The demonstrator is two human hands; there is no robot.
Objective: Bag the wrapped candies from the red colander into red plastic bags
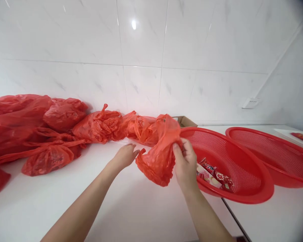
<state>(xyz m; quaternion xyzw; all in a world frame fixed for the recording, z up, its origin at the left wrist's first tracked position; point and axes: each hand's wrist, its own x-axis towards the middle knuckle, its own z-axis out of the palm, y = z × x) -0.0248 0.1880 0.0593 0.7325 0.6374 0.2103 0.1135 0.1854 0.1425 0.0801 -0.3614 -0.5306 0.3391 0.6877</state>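
My right hand (187,159) pinches the edge of a thin red plastic bag (159,161) between thumb and fingers. The bag hangs crumpled above the white tabletop, its lower edge gathered and wavy. Just left of the bag is my left hand (126,156), holding nothing, with thumb and fingers slightly apart. A small gap separates its fingertips from the plastic. Behind the held bag lies a filled, tied red bag (143,129). To the right of my right hand stands a red perforated plastic basket (242,161) with several wrapped snack packets (212,174) inside.
More filled red bags (98,126) line the tiled wall toward the left, with a large one (17,117) at the far left. A second red basket (272,144) stands at the right. An open cardboard box (187,121) sits behind. A seam (233,215) crosses the tabletop.
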